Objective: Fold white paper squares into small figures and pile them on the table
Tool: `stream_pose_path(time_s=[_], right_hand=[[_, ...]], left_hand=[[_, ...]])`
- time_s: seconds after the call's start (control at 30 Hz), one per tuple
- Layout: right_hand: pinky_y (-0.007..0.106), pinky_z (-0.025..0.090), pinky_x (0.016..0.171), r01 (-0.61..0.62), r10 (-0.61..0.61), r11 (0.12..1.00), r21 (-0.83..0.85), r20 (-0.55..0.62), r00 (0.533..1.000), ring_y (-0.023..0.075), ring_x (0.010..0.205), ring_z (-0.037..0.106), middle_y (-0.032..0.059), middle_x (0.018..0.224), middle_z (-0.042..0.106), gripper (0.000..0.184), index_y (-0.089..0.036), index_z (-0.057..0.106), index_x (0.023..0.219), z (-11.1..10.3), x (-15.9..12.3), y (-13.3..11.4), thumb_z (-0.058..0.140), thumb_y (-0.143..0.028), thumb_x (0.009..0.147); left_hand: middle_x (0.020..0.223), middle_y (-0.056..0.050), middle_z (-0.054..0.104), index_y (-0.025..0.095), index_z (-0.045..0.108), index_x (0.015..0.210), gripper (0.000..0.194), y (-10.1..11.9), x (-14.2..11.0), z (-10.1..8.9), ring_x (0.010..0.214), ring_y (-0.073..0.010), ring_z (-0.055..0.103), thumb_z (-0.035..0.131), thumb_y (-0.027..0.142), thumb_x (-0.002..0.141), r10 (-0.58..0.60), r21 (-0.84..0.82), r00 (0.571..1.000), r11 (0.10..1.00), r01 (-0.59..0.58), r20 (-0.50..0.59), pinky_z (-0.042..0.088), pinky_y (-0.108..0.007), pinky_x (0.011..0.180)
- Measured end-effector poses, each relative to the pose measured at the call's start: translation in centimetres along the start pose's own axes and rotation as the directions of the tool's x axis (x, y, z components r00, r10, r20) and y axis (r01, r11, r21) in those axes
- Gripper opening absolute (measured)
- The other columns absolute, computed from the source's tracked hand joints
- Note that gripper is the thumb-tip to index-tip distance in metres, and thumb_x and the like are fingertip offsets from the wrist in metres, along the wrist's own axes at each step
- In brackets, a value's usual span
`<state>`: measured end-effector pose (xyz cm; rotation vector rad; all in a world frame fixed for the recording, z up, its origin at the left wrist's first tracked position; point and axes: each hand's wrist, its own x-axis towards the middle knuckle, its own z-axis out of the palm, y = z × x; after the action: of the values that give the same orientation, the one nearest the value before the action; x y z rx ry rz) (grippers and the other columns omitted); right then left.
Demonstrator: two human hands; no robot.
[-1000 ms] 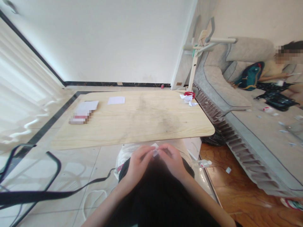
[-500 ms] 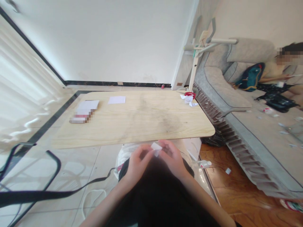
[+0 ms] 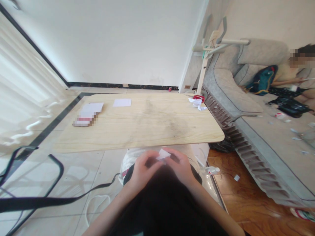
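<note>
A small folded piece of white paper (image 3: 164, 154) is pinched between my two hands, just in front of the table's near edge and above my lap. My left hand (image 3: 146, 164) grips its left side, fingers curled. On its right side, my right hand (image 3: 180, 164) holds it between thumb and fingers. The exact folds are too small to make out. On the wooden table (image 3: 137, 127), a white sheet (image 3: 122, 102) lies flat at the back left. Folded white paper pieces (image 3: 196, 103) sit by red-handled scissors (image 3: 199, 97) at the back right corner.
A stack of paper (image 3: 91, 108) lies at the table's left, partly pixelated. A white bottle (image 3: 213, 170) is on the floor at right. The grey sofa (image 3: 270, 137) bears a backpack (image 3: 262, 80) and a seated person (image 3: 283, 72). A black strap (image 3: 61, 200) crosses the lower left.
The paper has been turned between my fingers, so more of its white face shows now. Both hands stay in nearly the same place. The view has shifted slightly.
</note>
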<state>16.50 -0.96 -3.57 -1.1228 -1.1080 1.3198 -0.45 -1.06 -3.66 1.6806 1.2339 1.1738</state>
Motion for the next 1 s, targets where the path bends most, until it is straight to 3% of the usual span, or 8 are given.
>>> stream_pose_path(time_s=[0.27, 0.57, 0.8, 1.0], right_hand=[[0.036, 0.058, 0.074, -0.015, 0.015, 1.000, 0.022, -0.019, 1.000, 0.0215, 0.078, 0.071, 0.0039, 0.089, 0.077, 0.030, -0.021, 0.076, 0.099, -0.10, 0.11, -0.12, 0.077, -0.024, 0.070], [0.035, 0.058, 0.077, 0.012, -0.012, 1.000, -0.023, -0.016, 1.000, 0.0213, 0.081, 0.071, 0.0038, 0.093, 0.077, 0.029, -0.022, 0.076, 0.100, -0.33, 0.01, -0.17, 0.075, -0.021, 0.071], [0.035, 0.059, 0.073, 0.035, -0.038, 0.998, -0.052, -0.045, 0.998, 0.0226, 0.079, 0.071, 0.0046, 0.092, 0.077, 0.029, -0.021, 0.076, 0.100, -0.32, -0.01, -0.24, 0.076, -0.024, 0.071], [0.039, 0.058, 0.083, 0.077, -0.080, 0.991, -0.107, -0.026, 0.996, 0.0246, 0.092, 0.071, 0.0052, 0.102, 0.076, 0.030, -0.023, 0.074, 0.104, -0.26, -0.09, -0.26, 0.074, -0.022, 0.074]], left_hand=[[0.088, -0.003, 0.074, 0.020, 0.070, 0.093, 0.011, 0.03, 0.08, -0.09, 0.080, -0.0177, 0.069, 0.064, 0.028, 0.087, -0.038, -0.005, 0.999, 0.999, 0.039, 0.024, 0.055, -0.030, 0.076], [0.087, -0.003, 0.075, 0.020, 0.072, 0.088, 0.009, 0.04, 0.43, -0.36, 0.081, -0.0183, 0.070, 0.064, 0.024, 0.087, 0.061, 0.051, 0.998, 0.997, -0.062, 0.016, 0.056, -0.031, 0.078], [0.083, -0.002, 0.073, 0.019, 0.067, 0.089, 0.008, 0.15, 0.14, -0.14, 0.076, -0.0166, 0.068, 0.064, 0.025, 0.086, -0.046, 0.056, 0.999, 0.997, 0.044, 0.027, 0.055, -0.028, 0.071], [0.082, -0.001, 0.071, 0.019, 0.065, 0.089, 0.006, -0.10, 0.09, -0.30, 0.076, -0.0161, 0.066, 0.061, 0.023, 0.087, -0.066, 0.114, 0.997, 0.992, 0.062, 0.031, 0.052, -0.027, 0.070]])
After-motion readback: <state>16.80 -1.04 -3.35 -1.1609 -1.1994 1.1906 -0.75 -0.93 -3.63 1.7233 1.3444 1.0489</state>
